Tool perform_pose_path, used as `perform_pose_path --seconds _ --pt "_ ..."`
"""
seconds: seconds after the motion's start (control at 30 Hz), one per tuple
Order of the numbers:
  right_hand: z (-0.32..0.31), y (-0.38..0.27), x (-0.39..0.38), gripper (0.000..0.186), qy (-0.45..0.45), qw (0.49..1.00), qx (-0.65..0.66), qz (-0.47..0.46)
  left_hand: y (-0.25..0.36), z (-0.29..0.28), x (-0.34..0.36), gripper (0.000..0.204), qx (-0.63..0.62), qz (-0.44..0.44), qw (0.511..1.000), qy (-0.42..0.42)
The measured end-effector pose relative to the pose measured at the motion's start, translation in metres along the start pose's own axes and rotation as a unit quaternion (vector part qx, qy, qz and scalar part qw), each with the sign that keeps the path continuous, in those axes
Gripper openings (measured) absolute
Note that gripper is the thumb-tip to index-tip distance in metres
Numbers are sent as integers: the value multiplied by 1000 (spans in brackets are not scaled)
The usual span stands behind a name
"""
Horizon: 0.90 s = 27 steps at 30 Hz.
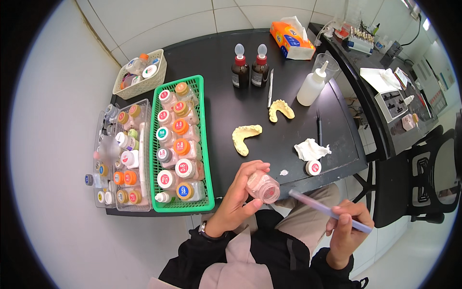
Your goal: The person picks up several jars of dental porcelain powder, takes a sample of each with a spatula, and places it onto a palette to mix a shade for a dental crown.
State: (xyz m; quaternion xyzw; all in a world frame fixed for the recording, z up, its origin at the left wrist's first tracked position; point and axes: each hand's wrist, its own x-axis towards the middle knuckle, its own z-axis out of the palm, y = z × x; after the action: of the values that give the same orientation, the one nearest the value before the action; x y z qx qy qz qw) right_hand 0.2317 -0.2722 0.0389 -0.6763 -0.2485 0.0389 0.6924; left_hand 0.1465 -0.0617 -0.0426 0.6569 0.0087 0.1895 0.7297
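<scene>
My left hand [237, 201] is wrapped round a small clear jar [263, 187] of pinkish powder, its open mouth tilted toward me. Between the fingers of my right hand [347, 230] is a pale lilac flat stick [321, 208], its far end pointing at the jar but apart from it. A white screw cap [313, 167] with a red-marked top lies near the table's front edge, beside a crumpled white tissue [312, 150]. Left of the cap is a small pale pink smear [284, 172]. Two cream dental casts [245, 138], [281, 111] rest beyond my left hand.
A green basket [210, 192] of powder jars stands left, beside clear plastic boxes [147, 202] and a cream basket [139, 88]. Farther back are two brown dropper bottles [240, 72], [260, 72], a white squeeze bottle [312, 86], a tissue pack [291, 41], a slim metal tool [270, 89] and a dark brush [319, 129].
</scene>
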Motion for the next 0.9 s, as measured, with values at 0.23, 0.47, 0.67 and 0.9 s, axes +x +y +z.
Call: perform_pose_path --seconds 0.23,0.47,0.67,0.9 --pt "33 8 1 27 -24 999 -36 10 3 0 0 71 -36 -94 994 -45" --pt "44 17 2 18 -51 996 29 69 6 -3 0 69 -85 -122 987 -67" --pt "48 21 2 20 -23 997 39 68 5 -3 0 66 -104 -129 983 -72" --pt "47 22 0 24 -13 999 20 42 8 -5 2 64 -75 -130 985 -84"
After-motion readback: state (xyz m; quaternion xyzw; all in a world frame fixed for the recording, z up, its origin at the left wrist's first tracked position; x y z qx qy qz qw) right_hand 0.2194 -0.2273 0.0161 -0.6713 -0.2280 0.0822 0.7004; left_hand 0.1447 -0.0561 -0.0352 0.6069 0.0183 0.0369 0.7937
